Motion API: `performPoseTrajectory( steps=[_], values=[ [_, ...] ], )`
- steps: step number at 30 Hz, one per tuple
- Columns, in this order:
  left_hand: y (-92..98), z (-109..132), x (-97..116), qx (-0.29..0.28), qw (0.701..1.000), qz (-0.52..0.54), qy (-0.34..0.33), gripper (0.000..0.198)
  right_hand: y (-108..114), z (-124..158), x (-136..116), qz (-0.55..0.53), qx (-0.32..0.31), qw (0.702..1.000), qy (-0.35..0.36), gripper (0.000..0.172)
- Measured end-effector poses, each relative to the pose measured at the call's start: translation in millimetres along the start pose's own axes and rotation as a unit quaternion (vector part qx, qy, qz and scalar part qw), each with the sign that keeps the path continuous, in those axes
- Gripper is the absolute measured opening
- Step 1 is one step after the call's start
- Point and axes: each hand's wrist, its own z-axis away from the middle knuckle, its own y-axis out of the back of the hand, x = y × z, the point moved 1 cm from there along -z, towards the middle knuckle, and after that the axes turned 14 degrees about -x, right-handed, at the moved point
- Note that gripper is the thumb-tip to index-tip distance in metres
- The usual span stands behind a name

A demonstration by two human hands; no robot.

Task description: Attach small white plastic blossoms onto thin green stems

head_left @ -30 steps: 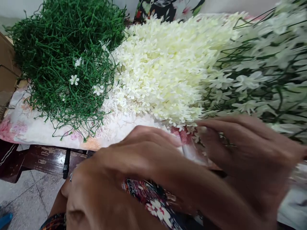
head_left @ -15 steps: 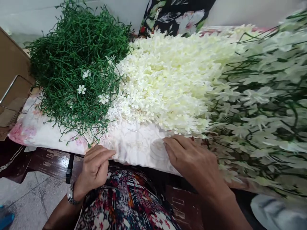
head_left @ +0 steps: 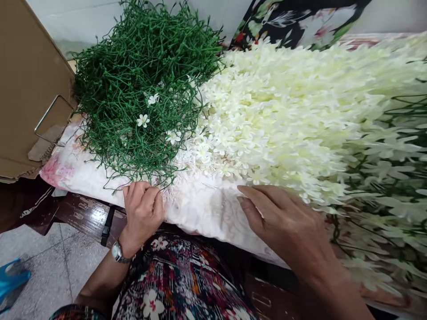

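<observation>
1. Shifted left hand (head_left: pixel 143 206) leftward along the cloth (head_left: pixel 200 206) in the head view since the earlier frame — now curled at the near edge of green stems (head_left: pixel 143 80) (cannot tell whether clamped on any).
2. Spread right hand (head_left: pixel 290 222), thumb and fingertips slightly apart — just beside white flowers (head_left: pixel 283 120).

The stems (head_left: pixel 140 75) lie on the left part of the cloth (head_left: pixel 207 206), with the box (head_left: pixel 33 80) to their left. At their right side, touching, lie the blossoms (head_left: pixel 283 120), then the sprays (head_left: pixel 393 173). The bag (head_left: pixel 300 22) is behind the blossoms. The left hand (head_left: pixel 143 206) is before the stems, the right hand (head_left: pixel 285 218) before the blossoms.
</observation>
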Motion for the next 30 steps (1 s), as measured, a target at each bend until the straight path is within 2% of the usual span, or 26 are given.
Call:
performPoseTrajectory(
  steps=[3, 7, 10, 13, 15, 16, 19, 21, 25, 30],
  values=[
    [10.2, 5.2, -6.3, 0.032, 0.990, 0.137, 0.009, 0.009, 4.5, -4.5, -3.7, -0.025, 0.014, 0.999, 0.021, 0.019],
    [21.1, 6.5, -17.4, 0.056, 0.939, 0.330, 0.075, 0.010, 10.4, -13.0, -12.0, -0.064, 0.017, 0.996, 0.061, 0.015],
    [22.0, 4.3, -23.7, 0.094, 0.859, 0.488, 0.125, 0.006, 14.2, -16.9, -17.0, -0.089, 0.010, 0.992, 0.084, 0.014],
    [20.8, 2.7, -24.9, 0.075, 0.764, 0.620, 0.162, 0.008, 16.3, -18.2, -20.1, -0.112, 0.013, 0.988, 0.106, 0.014],
    [20.9, 2.6, -23.5, 0.048, 0.728, 0.658, 0.187, 0.010, 16.6, -19.0, -21.9, -0.129, 0.012, 0.984, 0.119, 0.013],
    [21.3, 2.8, -22.5, 0.038, 0.724, 0.660, 0.195, 0.011, 16.5, -19.7, -22.9, -0.138, 0.011, 0.983, 0.124, 0.012],
    [22.9, 3.3, -19.9, 0.038, 0.740, 0.641, 0.199, 0.012, 16.5, -23.3, -27.6, -0.168, 0.008, 0.976, 0.136, 0.013],
    [23.8, 4.0, -18.6, 0.047, 0.735, 0.648, 0.193, 0.013, 17.5, -26.7, -33.1, -0.186, 0.005, 0.971, 0.150, 0.013],
    [24.1, 7.4, -12.8, 0.024, 0.676, 0.716, 0.174, 0.010, 23.0, -32.4, -49.8, -0.262, 0.004, 0.951, 0.166, 0.015],
    [16.9, 12.4, 9.1, -0.056, 0.589, 0.793, 0.145, 0.007, 26.9, -34.0, -66.2, -0.454, -0.032, 0.887, 0.073, 0.034]
  ],
)
